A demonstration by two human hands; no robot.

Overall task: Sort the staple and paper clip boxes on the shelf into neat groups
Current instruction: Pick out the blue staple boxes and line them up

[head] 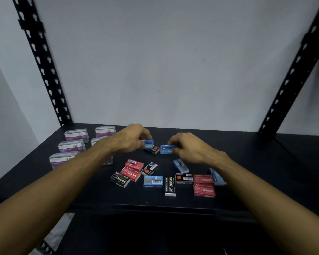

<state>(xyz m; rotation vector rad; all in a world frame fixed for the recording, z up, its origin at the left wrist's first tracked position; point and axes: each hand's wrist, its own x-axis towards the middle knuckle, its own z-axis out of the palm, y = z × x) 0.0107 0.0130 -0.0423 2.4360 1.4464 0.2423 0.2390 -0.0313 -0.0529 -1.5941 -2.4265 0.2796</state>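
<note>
Two hands at work over our black shelf (247, 162), each with a blue staple box. Our left hand (131, 138) pinches one blue box (148, 144) between thumb and curled fingers, far centre, just above a black box (154, 150) that lies under it. Our right hand (190, 148) pinches a second blue box (166, 149) by its right end, just right of the first; whether it rests on the shelf or is lifted, we cannot tell.

Clear paper clip boxes with purple labels (75, 135) stand in two rows at far left, partly hidden by our left forearm.

Loose staple boxes lie mixed nearer to us:
- red pair (131, 169) and a black box (120, 179), left of centre
- black box (150, 168) beside them
- blue box (153, 181), centre
- black box (170, 186) and black box (184, 178), right of centre
- blue box (181, 165) near our right wrist
- two red boxes (203, 184), right
- blue box (217, 176), far right of the group, partly behind our right forearm
</note>
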